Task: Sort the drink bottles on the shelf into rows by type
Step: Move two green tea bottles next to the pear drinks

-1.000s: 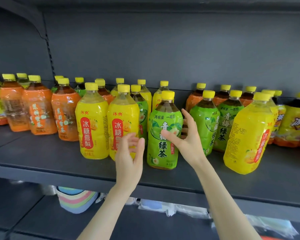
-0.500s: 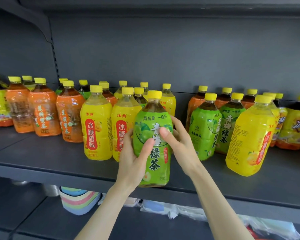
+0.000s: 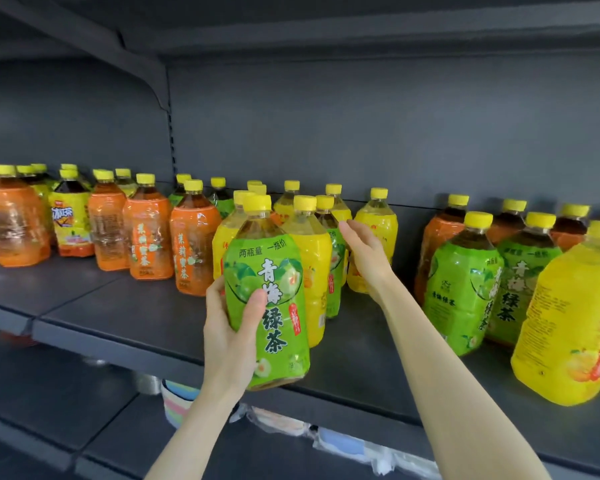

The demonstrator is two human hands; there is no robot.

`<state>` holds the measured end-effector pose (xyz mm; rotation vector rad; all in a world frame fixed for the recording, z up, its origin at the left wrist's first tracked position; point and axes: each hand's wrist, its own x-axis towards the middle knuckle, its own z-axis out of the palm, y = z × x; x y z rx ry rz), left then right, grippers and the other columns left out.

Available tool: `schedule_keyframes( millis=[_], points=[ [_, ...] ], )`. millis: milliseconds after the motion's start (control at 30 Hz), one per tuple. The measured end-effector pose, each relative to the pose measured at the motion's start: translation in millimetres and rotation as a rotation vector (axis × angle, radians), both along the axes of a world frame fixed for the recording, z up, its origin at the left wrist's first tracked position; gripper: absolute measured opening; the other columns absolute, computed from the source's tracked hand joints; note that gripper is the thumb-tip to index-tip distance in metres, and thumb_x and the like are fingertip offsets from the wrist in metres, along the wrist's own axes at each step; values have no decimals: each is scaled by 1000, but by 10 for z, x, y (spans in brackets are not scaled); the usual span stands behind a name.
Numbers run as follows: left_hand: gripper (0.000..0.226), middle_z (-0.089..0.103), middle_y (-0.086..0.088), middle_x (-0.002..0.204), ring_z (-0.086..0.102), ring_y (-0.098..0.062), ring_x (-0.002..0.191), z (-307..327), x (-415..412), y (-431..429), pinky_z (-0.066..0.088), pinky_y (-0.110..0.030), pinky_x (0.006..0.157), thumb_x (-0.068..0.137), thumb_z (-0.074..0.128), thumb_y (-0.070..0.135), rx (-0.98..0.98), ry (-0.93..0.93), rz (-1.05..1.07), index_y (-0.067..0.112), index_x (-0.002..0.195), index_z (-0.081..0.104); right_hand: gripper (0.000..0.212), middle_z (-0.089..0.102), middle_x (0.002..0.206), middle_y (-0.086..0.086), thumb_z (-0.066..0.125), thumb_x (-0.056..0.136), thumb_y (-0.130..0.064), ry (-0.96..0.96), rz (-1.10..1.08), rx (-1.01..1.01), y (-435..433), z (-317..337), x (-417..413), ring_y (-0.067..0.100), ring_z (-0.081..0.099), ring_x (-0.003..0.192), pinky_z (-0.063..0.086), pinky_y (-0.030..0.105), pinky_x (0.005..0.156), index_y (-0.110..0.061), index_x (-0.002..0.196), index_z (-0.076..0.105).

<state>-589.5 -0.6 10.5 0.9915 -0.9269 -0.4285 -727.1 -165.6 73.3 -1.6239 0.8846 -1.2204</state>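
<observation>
My left hand (image 3: 231, 334) grips a green-labelled tea bottle (image 3: 269, 299) with a yellow cap, held off the shelf in front of its edge. My right hand (image 3: 366, 256) is open, fingers stretched toward a green bottle (image 3: 333, 271) and a yellow bottle (image 3: 373, 251) further back. Directly behind the held bottle stand yellow-labelled bottles (image 3: 312, 271). Orange-labelled bottles (image 3: 149, 237) line the left part of the dark shelf (image 3: 125, 317). At the right stand two green bottles (image 3: 461, 289) and a yellow one (image 3: 568, 323).
More orange bottles (image 3: 440, 237) stand at the back right behind the green ones. A yellow-and-orange iced-tea bottle (image 3: 70, 223) sits among the orange ones at left. Below, a lower shelf holds packaged goods (image 3: 181, 400). A bracket post (image 3: 168, 133) rises at the back.
The green bottle left the shelf into my left hand's grip and came toward me. My right hand let go of it and reached back to the bottles behind.
</observation>
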Motion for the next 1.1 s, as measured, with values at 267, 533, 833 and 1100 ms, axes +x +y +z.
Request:
schedule_keyframes(
  millis=[267, 533, 833, 1100],
  points=[
    [57, 64, 19, 106, 63, 0, 95, -19, -36, -62, 52, -15, 67, 73, 61, 47, -8, 16, 2, 29, 125, 44, 59, 49, 141, 11, 57, 92, -38, 68, -29, -55, -179, -74, 35, 24, 51, 126, 47, 38, 101, -15, 143, 38],
    [53, 64, 28, 101, 62, 6, 94, 26, -269, -66, 50, -11, 69, 77, 57, 37, -50, -36, -53, 25, 126, 43, 67, 54, 138, 10, 55, 91, -47, 142, -234, -212, 196, -120, -389, 23, 55, 123, 45, 46, 103, -11, 145, 37],
    [71, 62, 20, 109, 60, 4, 98, 13, -602, -222, 49, -12, 73, 66, 60, 56, -57, -70, -150, 24, 128, 43, 54, 62, 114, -9, 48, 94, -45, 80, -341, -288, 826, -245, -956, 0, 62, 94, 47, 7, 76, -19, 141, 41],
    [67, 59, 36, 101, 57, 12, 97, -106, -685, -246, 47, -7, 71, 68, 61, 53, -47, -94, -166, 28, 126, 40, 64, 51, 101, -32, 66, 73, -53, -91, -282, -60, 1015, -610, -852, -30, 50, 81, 37, -6, 62, -37, 125, 32]
  ],
)
